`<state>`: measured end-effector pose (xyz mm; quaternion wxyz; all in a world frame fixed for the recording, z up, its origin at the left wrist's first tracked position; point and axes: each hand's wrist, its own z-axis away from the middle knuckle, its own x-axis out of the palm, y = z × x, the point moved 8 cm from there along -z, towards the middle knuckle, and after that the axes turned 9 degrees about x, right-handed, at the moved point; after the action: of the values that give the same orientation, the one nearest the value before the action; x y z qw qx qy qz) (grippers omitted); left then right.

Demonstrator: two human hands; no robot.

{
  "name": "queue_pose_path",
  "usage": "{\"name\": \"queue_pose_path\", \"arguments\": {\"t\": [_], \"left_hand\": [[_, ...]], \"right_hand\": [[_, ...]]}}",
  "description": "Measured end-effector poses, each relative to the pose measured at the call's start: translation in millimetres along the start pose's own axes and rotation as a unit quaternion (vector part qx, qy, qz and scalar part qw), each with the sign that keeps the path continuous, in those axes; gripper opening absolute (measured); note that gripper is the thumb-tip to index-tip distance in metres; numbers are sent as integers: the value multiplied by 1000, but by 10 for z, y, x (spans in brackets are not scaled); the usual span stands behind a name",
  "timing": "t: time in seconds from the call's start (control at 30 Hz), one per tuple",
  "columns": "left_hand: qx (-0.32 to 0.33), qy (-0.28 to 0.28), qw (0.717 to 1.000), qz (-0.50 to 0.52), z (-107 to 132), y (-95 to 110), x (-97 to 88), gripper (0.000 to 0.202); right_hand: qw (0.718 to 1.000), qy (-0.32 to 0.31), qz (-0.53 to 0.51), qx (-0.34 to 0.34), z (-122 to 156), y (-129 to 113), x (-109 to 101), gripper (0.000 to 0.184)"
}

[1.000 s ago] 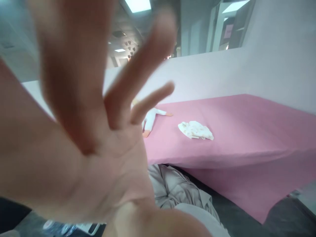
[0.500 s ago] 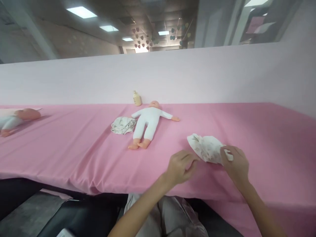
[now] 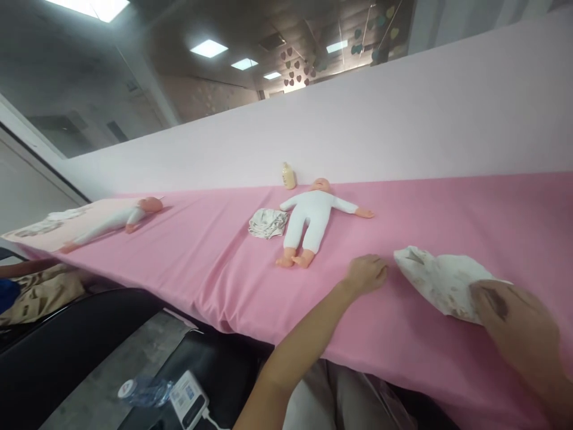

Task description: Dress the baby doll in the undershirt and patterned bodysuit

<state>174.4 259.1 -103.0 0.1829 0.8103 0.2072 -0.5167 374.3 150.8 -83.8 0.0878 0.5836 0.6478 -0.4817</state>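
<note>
My right hand (image 3: 514, 322) grips one end of a white printed cloth (image 3: 447, 280), which looks like a small baby garment and is held over the pink table cover. Just left of the cloth, my left hand (image 3: 367, 273) has its fingers curled, apart from it, with nothing visible in them. A baby doll (image 3: 313, 215) in a white suit lies on its back beyond my left hand. Beside its arm sits a folded pale patterned cloth (image 3: 267, 223).
A cream pump bottle (image 3: 288, 176) stands by the white wall. Another doll (image 3: 114, 222) lies far left near a person's arm (image 3: 27, 267). Below the table edge, a black chair (image 3: 224, 370) carries a water bottle (image 3: 147, 391) and a white power bank (image 3: 188, 399) with a cable.
The view has swung left and tilted, so the doll and cloth appear further right. My left hand has drawn away from the cloth; my right hand still holds it.
</note>
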Motion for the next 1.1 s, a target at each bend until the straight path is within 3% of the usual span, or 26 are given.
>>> {"name": "queue_pose_path", "arguments": {"t": [0.23,0.53,1.1], "left_hand": [[-2,20,1000,-20,-1,-112,-99,28],[-30,20,999,0,-3,-252,-77,27],[-56,30,998,15,23,-330,-44,28]], "right_hand": [[999,24,22,-27,11,-93,-21,29],[998,24,26,-60,27,-179,-20,29],[998,25,34,-40,45,-213,-32,27]]}}
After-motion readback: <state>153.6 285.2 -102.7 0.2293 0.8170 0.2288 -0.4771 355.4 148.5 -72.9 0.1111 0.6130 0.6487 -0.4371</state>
